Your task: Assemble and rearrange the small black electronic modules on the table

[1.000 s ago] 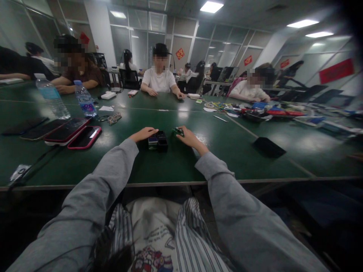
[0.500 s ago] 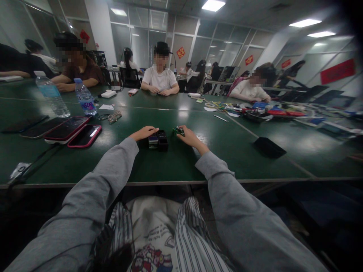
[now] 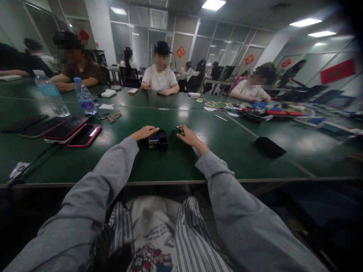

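A small black box (image 3: 163, 142) with compartments stands on the green table in front of me. Its left side holds a stack of what look like small cards (image 3: 153, 140), bluish on top with pale edges. My left hand (image 3: 144, 133) lies over the far left part of the box, fingers stretched out and the tips at its top edge. To the right of the box, my right hand (image 3: 187, 134) is closed around a small green-and-white piece (image 3: 178, 130). The fingers partly cover that piece, so its kind is unclear.
Phones (image 3: 84, 135) and two water bottles (image 3: 85, 96) are on the left, with glasses (image 3: 114, 117) beyond. A black tray-like object (image 3: 269, 147) lies to the right. Cluttered cables and parts (image 3: 255, 109) sit farther back. A person in white (image 3: 159, 77) sits opposite.
My hands, the box and the green-and-white piece look unmoved. Across the table, the person in white has moved their hands apart.
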The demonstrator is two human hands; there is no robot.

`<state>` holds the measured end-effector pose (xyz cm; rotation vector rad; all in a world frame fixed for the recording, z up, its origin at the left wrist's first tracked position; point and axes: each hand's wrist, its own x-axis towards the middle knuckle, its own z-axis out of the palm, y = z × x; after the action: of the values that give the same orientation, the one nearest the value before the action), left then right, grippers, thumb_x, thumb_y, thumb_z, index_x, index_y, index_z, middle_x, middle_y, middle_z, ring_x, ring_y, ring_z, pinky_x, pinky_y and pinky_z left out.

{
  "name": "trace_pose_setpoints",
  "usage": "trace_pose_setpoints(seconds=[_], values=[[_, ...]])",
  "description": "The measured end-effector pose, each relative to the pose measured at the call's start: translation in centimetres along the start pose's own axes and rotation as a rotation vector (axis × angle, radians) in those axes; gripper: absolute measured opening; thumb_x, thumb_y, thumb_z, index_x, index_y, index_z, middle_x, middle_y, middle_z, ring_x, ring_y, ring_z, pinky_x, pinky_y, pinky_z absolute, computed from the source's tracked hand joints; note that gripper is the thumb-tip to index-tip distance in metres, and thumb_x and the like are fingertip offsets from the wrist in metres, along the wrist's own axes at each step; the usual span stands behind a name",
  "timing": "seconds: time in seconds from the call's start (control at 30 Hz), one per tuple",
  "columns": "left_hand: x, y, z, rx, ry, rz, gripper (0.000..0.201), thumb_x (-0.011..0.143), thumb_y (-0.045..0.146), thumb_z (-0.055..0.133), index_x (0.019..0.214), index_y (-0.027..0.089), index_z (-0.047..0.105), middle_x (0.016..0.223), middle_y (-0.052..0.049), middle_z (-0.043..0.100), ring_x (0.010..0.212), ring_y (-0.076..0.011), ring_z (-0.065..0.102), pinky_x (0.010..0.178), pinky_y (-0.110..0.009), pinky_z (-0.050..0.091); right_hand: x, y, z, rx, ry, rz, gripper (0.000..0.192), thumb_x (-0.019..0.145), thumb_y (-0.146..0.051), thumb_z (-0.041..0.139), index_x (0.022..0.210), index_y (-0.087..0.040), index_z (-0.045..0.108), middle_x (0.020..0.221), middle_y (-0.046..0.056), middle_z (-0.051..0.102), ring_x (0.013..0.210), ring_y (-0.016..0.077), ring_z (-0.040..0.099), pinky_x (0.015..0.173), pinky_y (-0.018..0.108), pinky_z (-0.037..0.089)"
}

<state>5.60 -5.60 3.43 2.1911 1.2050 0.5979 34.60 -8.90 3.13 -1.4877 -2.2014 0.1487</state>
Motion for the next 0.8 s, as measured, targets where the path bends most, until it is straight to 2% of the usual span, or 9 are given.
trace_pose_setpoints(seconds=[0.8], values=[[0.0,0.06,0.03,0.004,0.011,-0.009,0.061,0.087,0.069,0.038,0.093,0.015,0.066,0.096,-0.01,0.067,0.087,-0.021,0.058,0.078,-0.031,0.042,0.1,0.19,0.16,-0.017,0.004,-0.013,0.042,0.089,-0.029,0.059,0.127,-0.014,0.047,0.119,0.016,0.064,0.109,0.0283,0.063,0.095,0.042,0.048]])
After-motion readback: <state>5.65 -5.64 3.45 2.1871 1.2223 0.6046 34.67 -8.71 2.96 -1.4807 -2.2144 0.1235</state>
